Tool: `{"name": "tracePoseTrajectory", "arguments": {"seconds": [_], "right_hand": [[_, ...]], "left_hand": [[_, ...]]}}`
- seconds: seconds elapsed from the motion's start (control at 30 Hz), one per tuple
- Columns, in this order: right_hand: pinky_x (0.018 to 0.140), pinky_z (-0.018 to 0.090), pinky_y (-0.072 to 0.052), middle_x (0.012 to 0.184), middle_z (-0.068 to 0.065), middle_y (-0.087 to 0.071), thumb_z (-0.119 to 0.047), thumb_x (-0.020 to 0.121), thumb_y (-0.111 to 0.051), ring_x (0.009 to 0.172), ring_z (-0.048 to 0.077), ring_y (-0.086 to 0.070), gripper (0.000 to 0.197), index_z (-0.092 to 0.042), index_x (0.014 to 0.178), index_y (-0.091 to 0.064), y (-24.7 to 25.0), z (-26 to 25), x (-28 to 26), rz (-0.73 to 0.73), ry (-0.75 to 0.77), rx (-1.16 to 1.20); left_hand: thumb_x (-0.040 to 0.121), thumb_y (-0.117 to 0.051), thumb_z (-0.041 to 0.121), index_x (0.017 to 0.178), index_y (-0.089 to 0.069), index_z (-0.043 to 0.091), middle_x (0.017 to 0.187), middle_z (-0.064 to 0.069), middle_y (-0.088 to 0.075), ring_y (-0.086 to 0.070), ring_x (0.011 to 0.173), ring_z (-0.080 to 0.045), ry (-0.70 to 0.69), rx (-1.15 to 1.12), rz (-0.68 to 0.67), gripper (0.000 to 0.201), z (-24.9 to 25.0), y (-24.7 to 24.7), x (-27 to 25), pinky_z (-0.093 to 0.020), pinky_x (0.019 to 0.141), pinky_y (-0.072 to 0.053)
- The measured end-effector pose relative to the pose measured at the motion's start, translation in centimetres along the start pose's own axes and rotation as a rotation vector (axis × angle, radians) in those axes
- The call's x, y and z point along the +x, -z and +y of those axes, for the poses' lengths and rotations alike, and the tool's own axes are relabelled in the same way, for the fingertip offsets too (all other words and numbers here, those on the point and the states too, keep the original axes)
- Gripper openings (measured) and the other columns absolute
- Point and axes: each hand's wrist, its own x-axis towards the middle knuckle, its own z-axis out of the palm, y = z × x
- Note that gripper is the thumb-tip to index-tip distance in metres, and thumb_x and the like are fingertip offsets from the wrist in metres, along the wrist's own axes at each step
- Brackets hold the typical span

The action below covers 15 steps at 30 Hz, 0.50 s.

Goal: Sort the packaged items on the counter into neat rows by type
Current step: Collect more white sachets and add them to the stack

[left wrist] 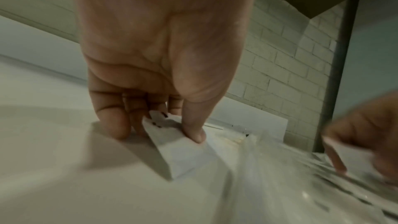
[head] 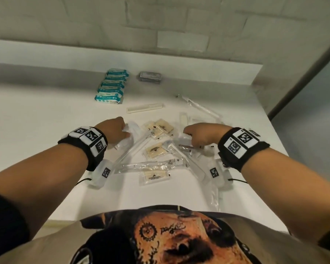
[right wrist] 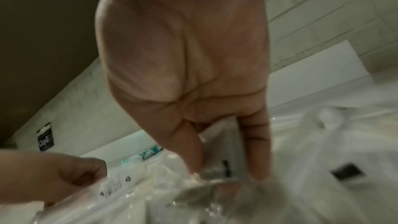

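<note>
Left hand [left wrist: 163, 60]: grip clamped on a flat white packet [left wrist: 183, 151], frame centre-left, edge on the desk [head: 46, 115].
Right hand [head: 204, 135]: grip pinching a clear-wrapped item [right wrist: 217, 171] in the pile [head: 160, 149], frame centre.
Teal packs [head: 112, 86]: one row, upper centre.
Risk: slick film slipping free; overlapping wrappers dragged along, scattering the pile; types confused, since clear packs look alike.

It looked like a hotel housekeeping or supply room: a plain white desk [head: 46, 115] against a pale brick wall [head: 84, 21] carried wrapped guest combs [head: 144, 108], soap packets [head: 111, 86] and sachets [head: 154, 151].
</note>
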Motion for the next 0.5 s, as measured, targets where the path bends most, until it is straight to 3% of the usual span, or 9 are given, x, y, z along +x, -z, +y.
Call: {"name": "tracePoseTrajectory", "arguments": {"seconds": [0.07,0.13,0.23,0.33,0.43,0.5], "right_hand": [[0.062,0.026,-0.039,0.123,0.006,-0.054,0.003,0.085,-0.046,0.101,0.025,-0.052,0.054,-0.015,0.135,-0.042,-0.4,0.6,-0.2,-0.014,-0.054,-0.04],[0.075,0.026,-0.038,0.136,0.007,-0.052,-0.009,0.093,-0.044,0.114,0.027,-0.053,0.046,-0.014,0.139,-0.043,-0.2,1.5,-0.3,0.067,-0.061,-0.038],[0.086,0.028,-0.041,0.135,0.004,-0.054,-0.026,0.094,-0.05,0.117,0.024,-0.053,0.043,-0.018,0.136,-0.046,-0.2,1.9,-0.1,0.163,-0.034,0.003],[0.077,0.03,-0.051,0.117,-0.002,-0.062,-0.024,0.084,-0.064,0.097,0.019,-0.059,0.045,-0.025,0.127,-0.05,-1.7,0.5,0.2,0.155,0.017,0.047],[0.075,0.031,-0.048,0.114,0.0,-0.062,-0.026,0.08,-0.073,0.095,0.021,-0.059,0.054,-0.021,0.127,-0.049,-2.9,-0.9,0.9,0.183,0.03,-0.049],[0.078,0.033,-0.049,0.113,0.0,-0.062,-0.029,0.08,-0.074,0.096,0.023,-0.059,0.047,-0.016,0.119,-0.054,-2.8,-1.3,1.6,0.178,0.003,-0.119]], "left_hand": [[0.09,-0.056,0.05,0.132,-0.041,0.009,0.133,-0.01,-0.053,-0.053,0.116,-0.028,0.017,-0.023,-0.025,0.061,0.1,0.2,-0.2,-0.033,0.089,-0.039],[0.084,-0.062,0.054,0.135,-0.039,0.011,0.132,-0.007,-0.052,-0.053,0.115,-0.026,0.011,-0.013,-0.067,0.07,0.3,0.4,-0.6,-0.033,0.088,-0.04],[0.085,-0.066,0.044,0.122,-0.046,0.012,0.123,-0.007,-0.057,-0.052,0.1,-0.023,-0.018,0.046,-0.068,0.053,0.7,0.2,-0.9,-0.03,0.081,-0.039],[0.089,-0.06,0.042,0.101,-0.048,0.014,0.114,-0.009,-0.06,-0.047,0.09,-0.02,-0.019,0.058,-0.01,0.033,1.0,-0.2,-1.0,-0.03,0.078,-0.036],[0.093,-0.056,0.037,0.102,-0.051,0.01,0.106,-0.009,-0.059,-0.047,0.088,-0.022,-0.001,-0.06,0.077,0.029,1.4,-0.5,-1.5,-0.03,0.076,-0.035],[0.093,-0.055,0.034,0.098,-0.05,0.011,0.097,-0.007,-0.058,-0.049,0.085,-0.023,-0.009,-0.144,0.158,0.024,2.1,-0.6,-2.1,-0.03,0.072,-0.034]]}}
